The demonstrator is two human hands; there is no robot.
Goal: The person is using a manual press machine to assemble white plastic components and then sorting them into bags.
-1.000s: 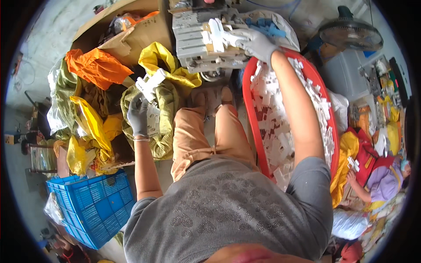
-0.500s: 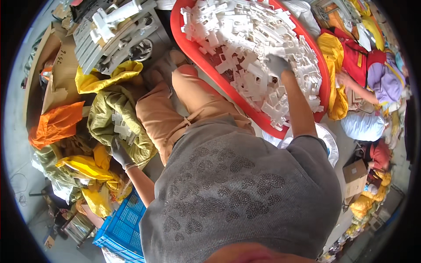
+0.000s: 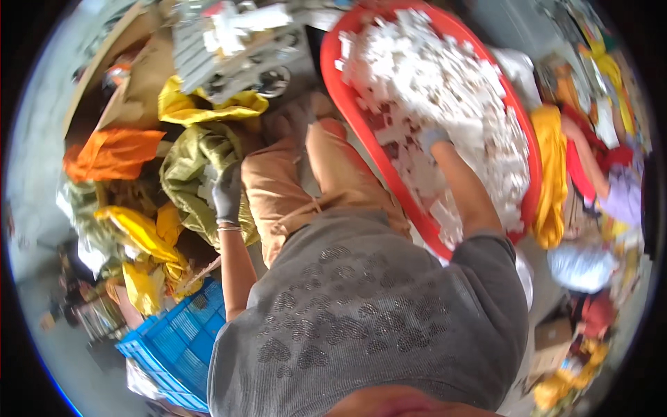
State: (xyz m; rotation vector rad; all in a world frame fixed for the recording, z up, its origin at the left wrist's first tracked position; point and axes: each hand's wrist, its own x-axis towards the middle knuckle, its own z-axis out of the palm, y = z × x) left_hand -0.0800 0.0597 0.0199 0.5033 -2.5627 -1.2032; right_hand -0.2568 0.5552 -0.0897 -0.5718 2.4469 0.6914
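A long red tub (image 3: 353,105) holds a heap of white plastic parts (image 3: 445,73). My right hand (image 3: 435,141), in a grey glove, reaches down among the parts near the middle of the tub; its fingers are smeared by motion. My left hand (image 3: 227,198), also gloved in grey, is at the right side of an olive woven sack (image 3: 191,170), next to my knee. Some white pieces (image 3: 208,182) show in the sack's mouth beside that hand. Blur hides whether its fingers grip anything.
A blue plastic crate (image 3: 170,354) stands at the lower left, near yellow sacks (image 3: 139,233) and an orange one (image 3: 114,154). Beyond the olive sack is a grey machine (image 3: 240,59) with white pieces on it. Another person's arm (image 3: 587,156) shows at the right, beside a yellow sack (image 3: 549,177).
My left hand has moved up and right along the olive sack. My right hand has shifted toward the tub's near-left side. The whole view has swung, so the surroundings sit farther right and lower.
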